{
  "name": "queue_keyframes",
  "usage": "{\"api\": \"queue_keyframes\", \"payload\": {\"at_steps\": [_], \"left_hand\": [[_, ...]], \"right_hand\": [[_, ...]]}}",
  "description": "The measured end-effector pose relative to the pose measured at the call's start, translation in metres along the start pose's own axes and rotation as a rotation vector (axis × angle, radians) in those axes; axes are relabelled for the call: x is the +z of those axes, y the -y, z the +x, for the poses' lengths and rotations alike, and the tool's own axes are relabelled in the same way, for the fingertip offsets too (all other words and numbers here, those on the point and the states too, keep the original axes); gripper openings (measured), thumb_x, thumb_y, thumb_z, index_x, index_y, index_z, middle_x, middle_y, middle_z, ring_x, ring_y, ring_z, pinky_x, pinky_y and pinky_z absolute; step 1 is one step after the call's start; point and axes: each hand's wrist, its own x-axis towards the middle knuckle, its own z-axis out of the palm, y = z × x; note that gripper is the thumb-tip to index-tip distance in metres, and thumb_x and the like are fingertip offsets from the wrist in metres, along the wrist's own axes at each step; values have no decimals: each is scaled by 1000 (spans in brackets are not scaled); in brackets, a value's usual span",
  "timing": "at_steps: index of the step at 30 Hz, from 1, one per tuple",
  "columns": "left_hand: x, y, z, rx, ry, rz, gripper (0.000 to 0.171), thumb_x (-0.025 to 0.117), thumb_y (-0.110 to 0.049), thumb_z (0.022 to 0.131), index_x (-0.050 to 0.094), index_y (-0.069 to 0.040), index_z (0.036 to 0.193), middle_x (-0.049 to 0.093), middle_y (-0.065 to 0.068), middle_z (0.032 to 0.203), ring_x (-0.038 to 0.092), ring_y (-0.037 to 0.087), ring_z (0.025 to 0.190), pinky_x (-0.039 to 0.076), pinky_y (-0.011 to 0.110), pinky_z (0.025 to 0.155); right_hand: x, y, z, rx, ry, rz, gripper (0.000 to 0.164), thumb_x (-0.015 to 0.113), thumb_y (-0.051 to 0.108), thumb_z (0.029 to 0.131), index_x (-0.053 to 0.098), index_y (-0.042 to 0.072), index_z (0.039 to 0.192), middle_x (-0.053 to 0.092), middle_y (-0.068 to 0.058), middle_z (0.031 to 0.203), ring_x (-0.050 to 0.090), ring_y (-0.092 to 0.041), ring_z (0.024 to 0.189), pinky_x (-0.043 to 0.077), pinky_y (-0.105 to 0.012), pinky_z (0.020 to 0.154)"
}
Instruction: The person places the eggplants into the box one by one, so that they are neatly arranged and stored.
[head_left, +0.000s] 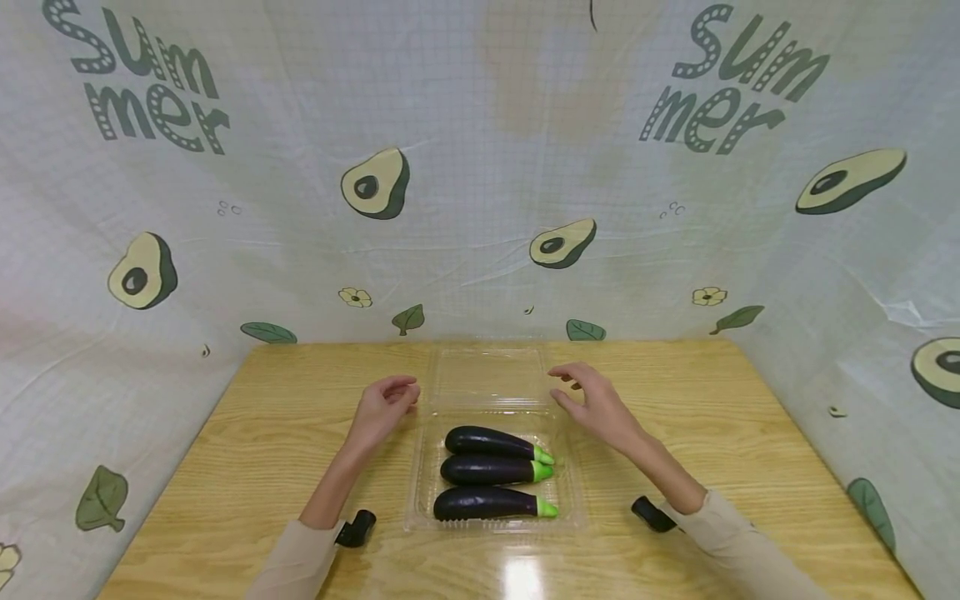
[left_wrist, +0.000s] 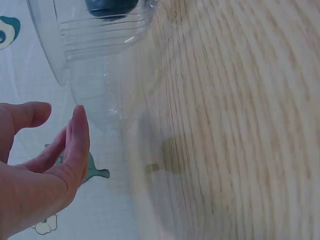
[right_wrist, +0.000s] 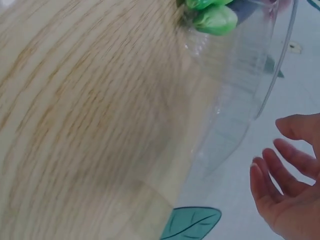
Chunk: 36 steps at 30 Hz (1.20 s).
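A clear plastic clamshell box (head_left: 420,500) lies on the table with its lid (head_left: 487,375) folded back toward the far edge. Three dark eggplants (head_left: 486,471) with green stem ends lie side by side in its base. My left hand (head_left: 387,406) hovers beside the lid's left edge, fingers loosely bent, holding nothing. On the other side, my right hand (head_left: 596,404) is near the lid's right edge, thumb and fingers apart with nothing between them. In the right wrist view, green stem ends (right_wrist: 216,19) show through the clear box wall.
The wooden table (head_left: 300,433) reaches back to a hanging cloth (head_left: 465,167) printed with avocados and leaves. Similar cloth stands along both sides. A black wrist camera mount (head_left: 357,528) sits by the left sleeve, another (head_left: 653,514) by the right.
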Motion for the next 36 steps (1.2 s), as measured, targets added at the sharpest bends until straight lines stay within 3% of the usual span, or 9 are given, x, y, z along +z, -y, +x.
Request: {"api": "queue_keyframes", "payload": {"at_steps": [10,18,28,36], "left_hand": [[0,7,16,-25,-6,-3,43,61,-9,104,53,17,137,62,33,124,64,44,114,57,43,96],[2,11,27,-37,4,-15,45,63,-12,104,54,16,137,63,32,122,65,44,111,59,43,93],[1,11,31,-39,64,-29,39,65,-2,101,57,17,133,62,33,122,70,32,104,61,38,88],[0,12,32,-23,85,-47,38,63,1,101,56,19,134,62,34,122,67,40,110,60,41,90]], "right_hand": [[6,-17,5,72,-56,56,36,72,2,96,62,-8,129,63,-26,124,61,-46,111,57,-56,90],[11,-24,9,174,-55,111,39,69,6,99,58,-9,134,59,-29,129,61,-45,113,55,-57,93],[12,-26,13,331,-19,138,35,65,7,101,61,-11,131,71,-22,114,69,-36,101,59,-50,88],[12,-27,14,316,14,140,35,67,9,101,62,-12,129,72,-21,111,69,-35,100,59,-50,88]]}}
